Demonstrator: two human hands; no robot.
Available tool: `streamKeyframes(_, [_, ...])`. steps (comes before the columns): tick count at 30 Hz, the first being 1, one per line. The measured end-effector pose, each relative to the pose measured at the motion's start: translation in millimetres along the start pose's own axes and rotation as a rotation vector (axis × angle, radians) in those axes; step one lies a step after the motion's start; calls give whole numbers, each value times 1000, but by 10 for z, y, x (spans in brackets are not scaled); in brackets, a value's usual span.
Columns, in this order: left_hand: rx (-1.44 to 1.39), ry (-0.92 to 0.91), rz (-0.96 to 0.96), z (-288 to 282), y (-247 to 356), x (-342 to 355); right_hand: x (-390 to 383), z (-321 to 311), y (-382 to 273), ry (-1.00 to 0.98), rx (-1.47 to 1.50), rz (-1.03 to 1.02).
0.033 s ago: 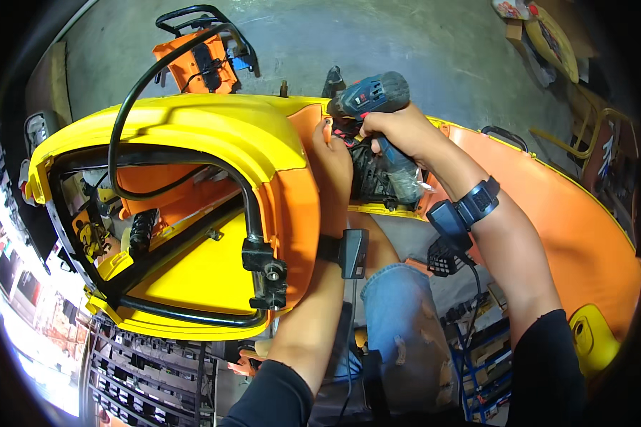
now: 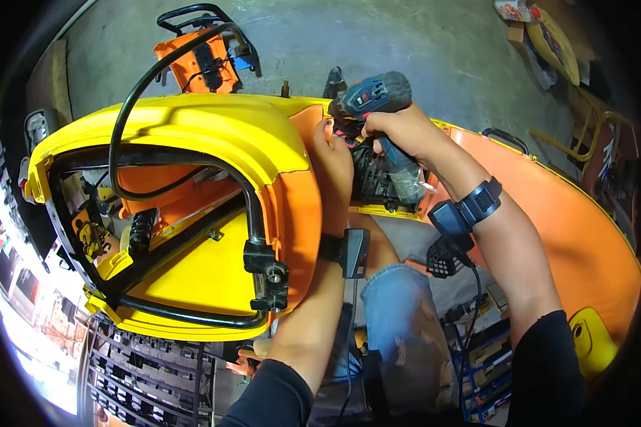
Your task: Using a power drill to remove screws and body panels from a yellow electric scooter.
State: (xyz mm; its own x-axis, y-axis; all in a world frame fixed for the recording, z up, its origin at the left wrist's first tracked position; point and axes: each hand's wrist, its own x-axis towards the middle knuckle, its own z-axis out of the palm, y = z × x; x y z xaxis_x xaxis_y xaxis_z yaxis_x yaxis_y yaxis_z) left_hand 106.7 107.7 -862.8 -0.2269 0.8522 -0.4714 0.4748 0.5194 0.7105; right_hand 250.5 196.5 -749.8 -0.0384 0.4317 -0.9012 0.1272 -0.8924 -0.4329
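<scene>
My right hand [image 2: 402, 132] is closed round the handle of a dark blue cordless drill [image 2: 372, 97]. The drill lies sideways, its front end pointing left and down toward the gap between the orange panels. Beside that front end is my left hand [image 2: 333, 160], its fingers bent together against the orange panel [image 2: 299, 213]; what they pinch, if anything, is hidden. The panel belongs to a large yellow shell [image 2: 214, 124] with a black tubular frame [image 2: 246, 185] on its open side. Under the drill shows a dark recess [image 2: 370, 174] with black parts and clear plastic.
A long orange panel with yellow edging [image 2: 548, 220] stretches to the right. A black hose [image 2: 114, 135] arches over the shell. On the floor at the back stands an orange part with a black handle [image 2: 199, 60]. Black racks [image 2: 149, 370] stand at the lower left, blue shelving [image 2: 488, 363] lower right.
</scene>
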Motion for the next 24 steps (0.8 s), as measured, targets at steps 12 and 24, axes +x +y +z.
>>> streamKeyframes(12, [-28,91,-172,42,350,101,85,-121,-125,-108,-45,-12])
streamKeyframes(24, [-228,84,-124,-24,275,62,79,-41,-299,71,-248,57])
